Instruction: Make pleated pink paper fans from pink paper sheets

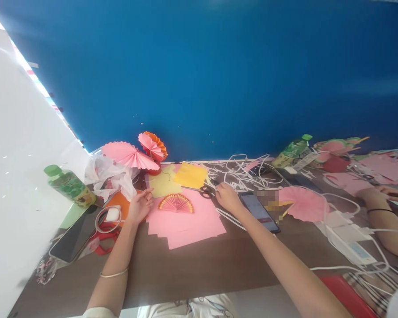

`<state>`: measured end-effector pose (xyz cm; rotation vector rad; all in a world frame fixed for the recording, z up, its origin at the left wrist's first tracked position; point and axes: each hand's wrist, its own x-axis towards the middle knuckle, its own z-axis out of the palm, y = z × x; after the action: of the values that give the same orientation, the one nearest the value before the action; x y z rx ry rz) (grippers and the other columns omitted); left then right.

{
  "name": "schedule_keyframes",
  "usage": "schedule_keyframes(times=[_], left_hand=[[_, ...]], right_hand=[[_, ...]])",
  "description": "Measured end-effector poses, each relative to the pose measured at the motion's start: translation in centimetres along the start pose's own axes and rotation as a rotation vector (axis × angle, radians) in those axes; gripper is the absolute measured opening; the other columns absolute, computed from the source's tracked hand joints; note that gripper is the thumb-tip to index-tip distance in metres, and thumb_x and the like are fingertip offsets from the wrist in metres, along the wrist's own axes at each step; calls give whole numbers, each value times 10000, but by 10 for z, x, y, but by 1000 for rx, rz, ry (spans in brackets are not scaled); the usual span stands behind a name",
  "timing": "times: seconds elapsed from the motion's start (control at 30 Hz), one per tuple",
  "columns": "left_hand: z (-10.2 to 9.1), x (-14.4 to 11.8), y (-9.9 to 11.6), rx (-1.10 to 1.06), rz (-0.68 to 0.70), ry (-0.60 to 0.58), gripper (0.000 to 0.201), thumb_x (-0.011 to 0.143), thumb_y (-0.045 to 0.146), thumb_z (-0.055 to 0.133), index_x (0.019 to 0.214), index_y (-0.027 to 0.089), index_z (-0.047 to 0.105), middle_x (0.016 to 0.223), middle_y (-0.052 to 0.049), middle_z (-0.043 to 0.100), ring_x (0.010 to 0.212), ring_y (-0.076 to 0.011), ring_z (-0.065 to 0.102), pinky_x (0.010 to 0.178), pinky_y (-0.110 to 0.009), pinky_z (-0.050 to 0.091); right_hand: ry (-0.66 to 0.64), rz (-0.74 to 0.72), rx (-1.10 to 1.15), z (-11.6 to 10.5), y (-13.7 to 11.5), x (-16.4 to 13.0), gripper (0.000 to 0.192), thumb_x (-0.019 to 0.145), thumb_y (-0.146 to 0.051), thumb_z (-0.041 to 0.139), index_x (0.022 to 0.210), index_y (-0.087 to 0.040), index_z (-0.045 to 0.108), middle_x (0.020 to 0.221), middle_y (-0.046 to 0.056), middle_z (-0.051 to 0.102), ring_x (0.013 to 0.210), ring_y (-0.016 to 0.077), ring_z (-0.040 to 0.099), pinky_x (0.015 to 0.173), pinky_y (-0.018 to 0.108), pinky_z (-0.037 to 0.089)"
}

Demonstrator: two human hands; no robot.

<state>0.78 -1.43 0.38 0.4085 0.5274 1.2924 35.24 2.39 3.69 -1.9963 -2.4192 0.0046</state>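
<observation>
My left hand (141, 206) rests at the left edge of the pink paper sheets (185, 227), its fingers loosely apart and holding nothing. My right hand (228, 197) is at the black handles of a pair of scissors (205, 191), fingers curled down on them; the fingertips are partly hidden. The scissor blades point left, across the paper. Between my hands a small pleated paper fan (175, 203), pink with a yellow and red rim, lies on the pink sheets. Behind it are yellow paper (190, 175) and paler yellow paper (159, 183).
Left stand a green-capped bottle (69, 186), a dark phone (73, 234), red scissors (105, 238) and a tape roll (108, 219). Pleated pink paper (129, 155) sits behind. Right are another phone (259, 212), white cables (242, 174), a power strip (351, 243) and another person's arm (389, 227).
</observation>
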Motion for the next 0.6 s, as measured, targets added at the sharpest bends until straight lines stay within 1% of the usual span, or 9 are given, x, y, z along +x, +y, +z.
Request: schedule_keyframes(times=[0.1,0.17,0.3,0.37,0.43,0.53,0.6], left_hand=[[-1,0,1,-7,-7,15,188,762,168,487,884,99,612,581,20,390,450,-53,343,423,-166,299],[-1,-1,1,-11,-9,33,193,759,174,484,880,96,614,575,20,388,450,-54,345,423,-165,298],[-2,-3,2,-20,2,39,202,760,178,482,884,96,619,582,9,415,460,-60,369,433,-172,314],[-2,-4,3,-22,7,37,204,757,178,483,886,97,619,588,4,432,463,-62,375,437,-176,319],[-3,-4,3,-25,8,37,203,755,174,483,888,98,616,597,0,444,469,-63,380,440,-178,322],[-4,-5,3,-33,10,37,212,752,177,484,899,95,613,612,-6,460,483,-67,388,447,-184,326],[-4,-5,4,-38,20,39,224,748,182,486,908,91,613,617,-10,468,487,-70,390,449,-188,327]], right_hand=[[-13,-91,-1,-1,-20,7,274,852,-197,412,1063,-105,560,1097,167,544,1040,268,490,872,373,338],[-37,-130,4,0,-29,13,277,848,-222,440,1065,-113,572,1109,170,549,1061,276,489,876,384,336],[-128,-161,52,0,-33,25,164,810,-207,514,903,-151,636,1033,141,603,985,243,561,809,318,385],[-156,-137,96,0,-31,30,118,784,-194,548,852,-147,632,1003,147,616,948,246,583,780,308,400],[-167,-91,164,-2,-28,31,111,783,-195,545,848,-136,614,975,163,625,924,263,593,765,321,408],[-161,4,322,-9,-20,29,146,803,-217,514,900,-125,573,945,179,628,882,276,598,740,343,413],[-146,82,463,-17,-11,26,193,815,-264,503,943,-125,539,938,178,622,860,269,595,722,343,416]])
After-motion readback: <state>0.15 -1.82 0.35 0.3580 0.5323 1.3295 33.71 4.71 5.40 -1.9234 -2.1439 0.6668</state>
